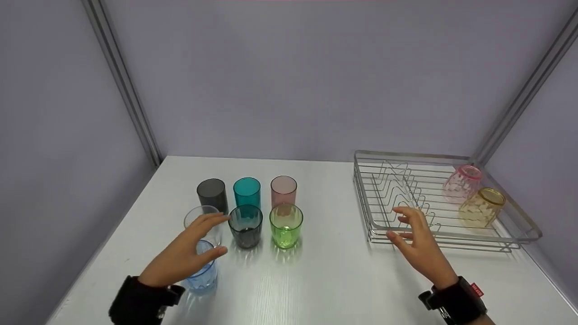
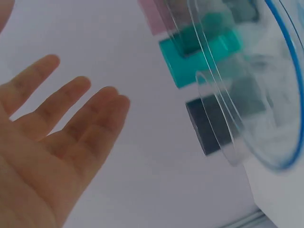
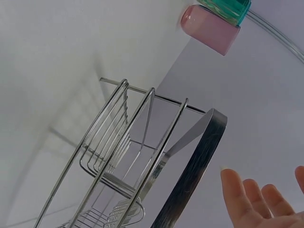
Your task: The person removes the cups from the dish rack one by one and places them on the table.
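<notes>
My left hand [image 1: 186,253] hovers over the left end of the glasses, fingers extended, thumb apart and nothing held. Partly hidden beneath it are a blue glass [image 1: 202,280] and a clear glass [image 1: 217,236]. In the left wrist view, the blue rim [image 2: 301,109] lies off to the side of the fingers. Near the fingertips is a smoky grey glass [image 1: 246,232], with a green glass [image 1: 286,230] beside it. My right hand [image 1: 420,247], loosely bent and holding nothing, is above the front edge of the wire dish rack [image 1: 368,221].
Behind stand a black glass [image 1: 212,192], a teal glass [image 1: 247,192] and a pale pink glass [image 1: 283,189]. Upside down at the rack's right side are a pink glass [image 1: 461,185] and a yellow glass [image 1: 481,210]. Grey walls [image 1: 289,81] border the white table [image 1: 325,280].
</notes>
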Demonstrator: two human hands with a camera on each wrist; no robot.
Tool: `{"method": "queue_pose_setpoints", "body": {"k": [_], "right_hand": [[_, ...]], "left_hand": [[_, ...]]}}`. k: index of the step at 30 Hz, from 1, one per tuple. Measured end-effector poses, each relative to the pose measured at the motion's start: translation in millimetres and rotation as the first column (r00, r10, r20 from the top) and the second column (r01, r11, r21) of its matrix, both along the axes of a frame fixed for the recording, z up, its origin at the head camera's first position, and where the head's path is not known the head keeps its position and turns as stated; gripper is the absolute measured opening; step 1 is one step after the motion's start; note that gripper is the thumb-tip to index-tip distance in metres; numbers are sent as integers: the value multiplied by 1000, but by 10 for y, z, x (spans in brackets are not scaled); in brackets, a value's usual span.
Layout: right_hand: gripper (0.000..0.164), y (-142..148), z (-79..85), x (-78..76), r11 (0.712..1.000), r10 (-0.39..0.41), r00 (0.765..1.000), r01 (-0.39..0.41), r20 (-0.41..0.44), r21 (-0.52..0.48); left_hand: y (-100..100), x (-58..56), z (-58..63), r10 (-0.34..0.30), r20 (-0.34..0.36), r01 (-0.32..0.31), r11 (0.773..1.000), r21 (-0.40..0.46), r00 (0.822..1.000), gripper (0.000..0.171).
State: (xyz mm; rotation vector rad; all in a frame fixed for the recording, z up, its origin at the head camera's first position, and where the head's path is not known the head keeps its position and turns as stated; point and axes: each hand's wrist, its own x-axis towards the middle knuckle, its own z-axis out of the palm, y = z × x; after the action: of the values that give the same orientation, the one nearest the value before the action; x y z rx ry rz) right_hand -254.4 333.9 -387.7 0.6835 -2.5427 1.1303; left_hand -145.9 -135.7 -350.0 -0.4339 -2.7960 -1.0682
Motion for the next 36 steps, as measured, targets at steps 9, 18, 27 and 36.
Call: {"method": "queue_pose_setpoints", "body": {"k": [9,18,27,36], "right_hand": [[55,6,-94,60,1000,19,999,-19,33,13],[57,121,1,-7,997,23,999,-20,-44,68],[56,530,458,-561,985,-52,995,66,-91,160],[78,1112,619,-1342,902,-321,944,282,73,327]], "left_hand": [[589,-96,-173,-100,-167,124,982,141,981,55],[732,-102,-303,-86,-140,108,982,155,986,54],[772,-114,-359,-46,-84,57,990,128,995,56],[671,34,-398,25,-77,-16,993,113,997,53]]}}
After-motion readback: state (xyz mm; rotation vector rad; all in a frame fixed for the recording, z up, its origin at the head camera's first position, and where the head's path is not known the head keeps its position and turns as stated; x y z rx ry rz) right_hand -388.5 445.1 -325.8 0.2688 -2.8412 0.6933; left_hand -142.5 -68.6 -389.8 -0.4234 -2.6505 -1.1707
